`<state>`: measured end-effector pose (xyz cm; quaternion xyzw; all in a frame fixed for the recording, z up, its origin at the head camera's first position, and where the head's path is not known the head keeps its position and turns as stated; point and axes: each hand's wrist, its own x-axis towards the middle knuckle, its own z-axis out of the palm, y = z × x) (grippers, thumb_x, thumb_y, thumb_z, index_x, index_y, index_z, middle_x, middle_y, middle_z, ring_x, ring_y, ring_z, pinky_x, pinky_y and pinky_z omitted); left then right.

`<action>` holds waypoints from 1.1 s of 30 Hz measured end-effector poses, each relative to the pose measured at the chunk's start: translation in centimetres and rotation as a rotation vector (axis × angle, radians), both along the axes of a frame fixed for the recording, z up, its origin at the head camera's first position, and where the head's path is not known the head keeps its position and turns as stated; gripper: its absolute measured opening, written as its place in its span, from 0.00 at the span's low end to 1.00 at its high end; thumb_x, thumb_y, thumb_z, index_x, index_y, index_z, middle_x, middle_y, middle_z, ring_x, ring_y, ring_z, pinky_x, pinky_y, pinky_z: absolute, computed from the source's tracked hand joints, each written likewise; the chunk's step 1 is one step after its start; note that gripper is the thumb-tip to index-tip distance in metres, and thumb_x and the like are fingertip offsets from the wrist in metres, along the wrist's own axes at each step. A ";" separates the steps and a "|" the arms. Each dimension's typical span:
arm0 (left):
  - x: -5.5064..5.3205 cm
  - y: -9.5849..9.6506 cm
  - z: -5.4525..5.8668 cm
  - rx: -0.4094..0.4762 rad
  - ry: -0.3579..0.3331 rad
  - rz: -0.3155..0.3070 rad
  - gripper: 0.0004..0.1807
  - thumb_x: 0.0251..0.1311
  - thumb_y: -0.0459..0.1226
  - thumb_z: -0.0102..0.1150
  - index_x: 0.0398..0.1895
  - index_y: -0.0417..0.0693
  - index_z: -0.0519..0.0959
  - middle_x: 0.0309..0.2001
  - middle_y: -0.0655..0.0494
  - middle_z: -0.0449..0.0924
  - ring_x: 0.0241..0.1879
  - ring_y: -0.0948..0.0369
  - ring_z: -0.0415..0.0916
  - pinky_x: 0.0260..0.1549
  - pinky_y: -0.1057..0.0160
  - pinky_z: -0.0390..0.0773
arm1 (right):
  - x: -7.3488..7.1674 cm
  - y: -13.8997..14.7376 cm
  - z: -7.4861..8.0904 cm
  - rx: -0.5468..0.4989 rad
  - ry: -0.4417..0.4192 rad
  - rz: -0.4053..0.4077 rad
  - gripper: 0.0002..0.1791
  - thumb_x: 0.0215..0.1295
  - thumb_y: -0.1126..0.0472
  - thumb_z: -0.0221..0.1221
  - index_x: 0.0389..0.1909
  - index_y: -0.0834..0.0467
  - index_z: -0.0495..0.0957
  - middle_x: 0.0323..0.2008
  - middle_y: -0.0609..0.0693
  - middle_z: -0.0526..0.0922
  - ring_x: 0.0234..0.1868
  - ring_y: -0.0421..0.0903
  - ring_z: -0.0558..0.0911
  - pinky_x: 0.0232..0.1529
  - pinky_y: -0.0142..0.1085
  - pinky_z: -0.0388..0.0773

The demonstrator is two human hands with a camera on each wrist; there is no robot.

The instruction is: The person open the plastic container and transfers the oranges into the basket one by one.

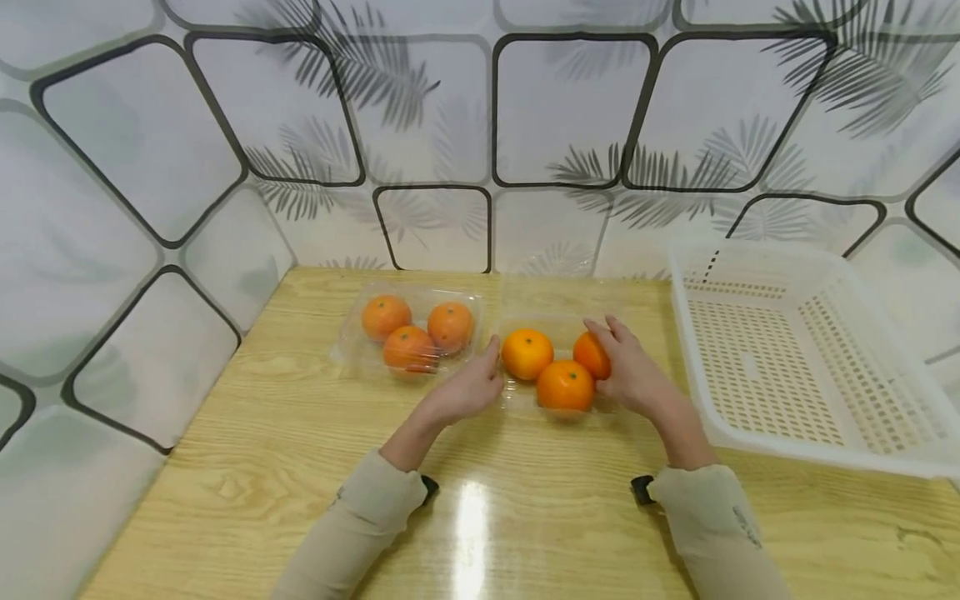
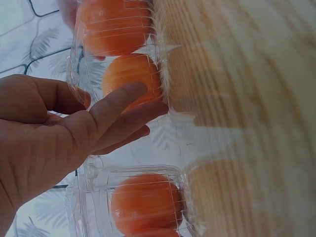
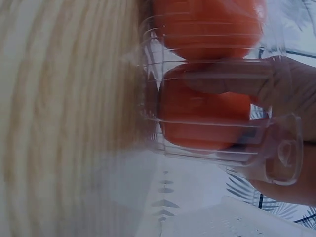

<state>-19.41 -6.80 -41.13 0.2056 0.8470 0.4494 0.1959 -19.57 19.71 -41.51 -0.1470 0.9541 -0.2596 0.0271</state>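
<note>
An open clear plastic container (image 1: 517,396) holds a mandarin on the left (image 1: 527,354), one in front (image 1: 566,386) and one on the right (image 1: 591,356). My left hand (image 1: 471,386) holds the container's left side; in the left wrist view the thumb is at the rim and the fingers (image 2: 116,106) lie along the outer wall. My right hand (image 1: 633,371) reaches inside and grips the right mandarin (image 3: 202,116), with the thumb (image 3: 232,78) across it. The far side of that mandarin is hidden.
A second clear container (image 1: 352,350) with 3 mandarins stands to the left. At the right is a white perforated plastic basket (image 1: 701,375). Both containers rest on a wood-patterned tabletop (image 1: 285,442), with a patterned wall covering (image 1: 427,229) behind.
</note>
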 end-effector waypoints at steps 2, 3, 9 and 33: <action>0.0 0.1 -0.1 -0.005 -0.006 0.002 0.37 0.70 0.27 0.38 0.76 0.28 0.36 0.78 0.35 0.34 0.77 0.52 0.37 0.74 0.52 0.45 | 0.1 0.0 -0.2 0.026 0.012 -0.006 0.49 0.49 0.77 0.65 0.74 0.65 0.57 0.73 0.76 0.48 0.70 0.76 0.55 0.63 0.67 0.61; 0.0 0.2 -0.1 -0.007 -0.009 0.004 0.36 0.70 0.27 0.37 0.76 0.29 0.36 0.78 0.36 0.34 0.77 0.52 0.37 0.74 0.53 0.45 | 0.1 -0.1 -0.3 0.042 0.022 -0.007 0.49 0.49 0.77 0.66 0.74 0.64 0.57 0.73 0.76 0.48 0.70 0.75 0.55 0.63 0.67 0.61; -0.1 0.3 0.2 -0.004 -0.002 0.007 0.37 0.70 0.26 0.38 0.76 0.29 0.36 0.78 0.35 0.34 0.77 0.53 0.37 0.74 0.53 0.46 | 0.1 -0.2 -0.4 0.117 0.075 -0.025 0.49 0.51 0.73 0.69 0.74 0.67 0.55 0.72 0.75 0.50 0.72 0.74 0.52 0.66 0.66 0.58; 0.1 0.3 0.2 -0.002 -0.005 0.004 0.37 0.69 0.26 0.37 0.76 0.28 0.35 0.77 0.35 0.35 0.74 0.54 0.48 0.73 0.53 0.49 | 0.2 -0.1 -0.4 0.180 0.105 -0.004 0.48 0.53 0.72 0.68 0.74 0.65 0.56 0.70 0.75 0.55 0.71 0.72 0.56 0.68 0.63 0.58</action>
